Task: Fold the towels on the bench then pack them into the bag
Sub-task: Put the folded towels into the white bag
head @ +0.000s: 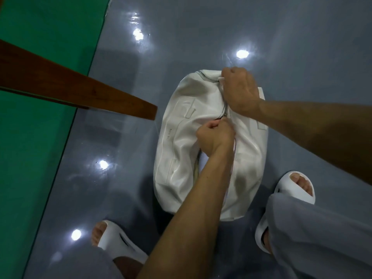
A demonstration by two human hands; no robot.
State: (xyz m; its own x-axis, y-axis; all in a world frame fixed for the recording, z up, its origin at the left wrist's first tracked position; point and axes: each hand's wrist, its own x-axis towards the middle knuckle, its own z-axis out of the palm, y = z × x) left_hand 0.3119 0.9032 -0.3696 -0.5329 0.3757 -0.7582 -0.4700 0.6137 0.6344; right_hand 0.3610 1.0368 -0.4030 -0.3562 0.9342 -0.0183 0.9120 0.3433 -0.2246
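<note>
Your bare left hand (215, 134) reaches forward from the lower edge of view on a straight, bare forearm, its fingers curled tight in a pinch at the zip line of the white soft fabric bag (181, 148). Your bare right hand (239, 91) comes in from the right, knuckles up, gripping the bag's far end just beyond the left hand.
</note>
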